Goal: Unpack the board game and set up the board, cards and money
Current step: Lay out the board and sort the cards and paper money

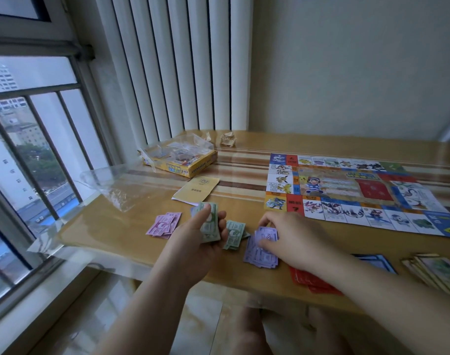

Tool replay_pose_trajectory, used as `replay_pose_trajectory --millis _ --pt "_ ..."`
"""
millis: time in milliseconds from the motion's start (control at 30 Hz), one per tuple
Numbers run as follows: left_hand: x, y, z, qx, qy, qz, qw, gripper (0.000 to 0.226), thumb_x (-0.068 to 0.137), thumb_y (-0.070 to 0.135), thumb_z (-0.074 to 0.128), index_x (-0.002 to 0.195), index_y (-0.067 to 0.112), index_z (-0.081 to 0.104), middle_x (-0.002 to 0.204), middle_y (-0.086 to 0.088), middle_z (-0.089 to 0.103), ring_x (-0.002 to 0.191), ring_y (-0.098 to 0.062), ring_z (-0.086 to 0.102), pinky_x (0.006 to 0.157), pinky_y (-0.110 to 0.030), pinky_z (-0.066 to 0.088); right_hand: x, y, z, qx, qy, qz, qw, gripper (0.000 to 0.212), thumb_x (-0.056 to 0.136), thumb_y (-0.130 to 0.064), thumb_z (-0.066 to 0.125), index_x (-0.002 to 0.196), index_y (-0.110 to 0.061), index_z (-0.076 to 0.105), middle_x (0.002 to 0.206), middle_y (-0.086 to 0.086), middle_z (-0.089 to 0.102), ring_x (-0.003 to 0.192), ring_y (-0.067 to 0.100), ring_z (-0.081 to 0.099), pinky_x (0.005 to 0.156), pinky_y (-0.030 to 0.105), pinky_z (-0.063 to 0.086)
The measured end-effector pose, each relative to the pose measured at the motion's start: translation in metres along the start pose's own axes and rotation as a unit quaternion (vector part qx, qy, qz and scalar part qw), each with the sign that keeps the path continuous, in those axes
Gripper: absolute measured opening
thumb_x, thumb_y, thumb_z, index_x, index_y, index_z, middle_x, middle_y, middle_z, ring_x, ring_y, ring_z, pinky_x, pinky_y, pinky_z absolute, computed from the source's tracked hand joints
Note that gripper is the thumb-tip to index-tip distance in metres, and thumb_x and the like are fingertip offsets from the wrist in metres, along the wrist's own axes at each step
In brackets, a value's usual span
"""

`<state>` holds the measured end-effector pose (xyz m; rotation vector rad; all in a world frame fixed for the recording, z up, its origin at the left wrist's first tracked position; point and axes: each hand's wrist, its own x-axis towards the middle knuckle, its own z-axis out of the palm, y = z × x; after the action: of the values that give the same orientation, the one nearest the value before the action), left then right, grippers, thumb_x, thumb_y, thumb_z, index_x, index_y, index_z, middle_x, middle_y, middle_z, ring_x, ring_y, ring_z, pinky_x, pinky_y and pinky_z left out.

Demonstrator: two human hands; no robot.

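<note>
The game board [351,190] lies unfolded on the right of the wooden table [111,226]. My left hand [195,242] grips a stack of green play money [209,221] just above the table. A pink money pile [165,224] lies to its left, and a small green pile [234,234] to its right. My right hand [293,239] pinches a purple note on top of the purple money pile [261,248]. Red cards [310,281], blue cards [378,262] and a yellowish card stack [433,271] lie near the front right edge.
The open yellow game box [183,158] with clear bags inside stands at the back left. A yellow instruction leaflet [197,189] lies in front of it. A clear plastic bag [111,185] sits left, by the window. Crumpled paper [227,139] lies against the radiator.
</note>
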<state>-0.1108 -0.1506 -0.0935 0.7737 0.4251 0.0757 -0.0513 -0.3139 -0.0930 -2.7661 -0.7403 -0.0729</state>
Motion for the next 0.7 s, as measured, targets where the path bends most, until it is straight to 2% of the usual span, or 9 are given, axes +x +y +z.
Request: replay_pose_trajectory --millis 100,167,233,300,367,500,600,700 --pt "0.0 0.0 0.001 -0.011 -0.009 -0.019 1.0 0.029 0.096 0.023 0.049 0.098 -0.004 0.06 0.074 -0.01 0.061 0.068 -0.016 0.057 0.053 -0.02 0.055 0.005 0.004 -0.001 -0.042 0.016 -0.03 0.999 0.041 0.084 -0.051 0.061 0.119 -0.033 0.052 0.113 -0.01 0.051 0.109 0.013 0.047 0.087 0.03 0.038" --pt "-0.003 0.0 0.003 -0.019 -0.034 -0.034 0.999 0.03 0.097 0.018 0.044 0.106 -0.008 0.058 0.082 -0.014 0.063 0.072 -0.019 0.061 0.059 -0.026 0.057 0.009 0.006 -0.002 -0.021 0.029 -0.028 0.999 0.04 0.083 -0.051 0.062 0.117 -0.032 0.054 0.109 -0.01 0.05 0.105 0.011 0.048 0.086 0.029 0.039" --pt "-0.005 0.0 0.004 -0.019 -0.057 -0.039 0.997 0.027 0.096 0.008 0.04 0.103 -0.011 0.058 0.083 -0.017 0.067 0.07 -0.021 0.067 0.064 -0.03 0.058 0.014 0.006 -0.01 0.081 0.068 -0.022 0.994 0.029 0.085 -0.043 0.063 0.109 -0.027 0.06 0.097 -0.012 0.052 0.092 0.008 0.053 0.077 0.025 0.043" --pt "-0.007 -0.002 0.004 -0.001 -0.073 -0.032 0.997 0.024 0.096 0.0 0.037 0.105 -0.011 0.056 0.087 -0.019 0.071 0.071 -0.021 0.071 0.066 -0.03 0.058 0.02 0.003 -0.021 0.209 0.093 -0.026 0.973 0.016 0.088 -0.032 0.062 0.1 -0.022 0.064 0.087 -0.011 0.056 0.08 0.007 0.054 0.067 0.018 0.041" --pt "-0.007 -0.004 0.006 0.024 -0.093 -0.023 0.995 0.023 0.096 -0.003 0.038 0.11 -0.01 0.055 0.094 -0.019 0.071 0.076 -0.021 0.071 0.067 -0.029 0.059 0.024 -0.006 -0.031 0.276 0.069 -0.033 0.958 0.012 0.089 -0.033 0.062 0.094 -0.022 0.064 0.084 -0.008 0.059 0.077 0.005 0.054 0.066 0.015 0.04" --pt "-0.009 -0.007 0.01 0.1 -0.114 0.012 0.988 0.019 0.093 -0.004 0.045 0.106 -0.003 0.059 0.088 -0.018 0.07 0.077 -0.02 0.069 0.062 -0.025 0.058 0.025 -0.018 -0.032 0.283 -0.022 -0.005 0.959 0.025 0.079 -0.042 0.072 0.084 -0.02 0.061 0.073 -0.009 0.056 0.064 0.002 0.05 0.056 0.015 0.038" --pt "-0.01 -0.007 0.007 0.156 -0.109 0.039 0.981 0.015 0.09 -0.003 0.051 0.099 0.001 0.062 0.088 -0.017 0.069 0.078 -0.022 0.065 0.065 -0.027 0.057 0.025 -0.019 -0.032 0.285 -0.055 0.008 0.957 0.022 0.078 -0.037 0.074 0.073 -0.019 0.062 0.066 -0.008 0.06 0.057 0.001 0.053 0.054 0.014 0.04" --pt "-0.01 -0.005 0.004 0.139 -0.095 0.024 0.985 0.013 0.093 0.003 0.05 0.1 -0.001 0.061 0.089 -0.019 0.07 0.077 -0.024 0.067 0.065 -0.029 0.059 0.028 -0.019 -0.033 0.282 -0.071 0.015 0.957 0.017 0.081 -0.031 0.072 0.072 -0.02 0.065 0.067 -0.006 0.063 0.057 0.0 0.055 0.056 0.014 0.044"
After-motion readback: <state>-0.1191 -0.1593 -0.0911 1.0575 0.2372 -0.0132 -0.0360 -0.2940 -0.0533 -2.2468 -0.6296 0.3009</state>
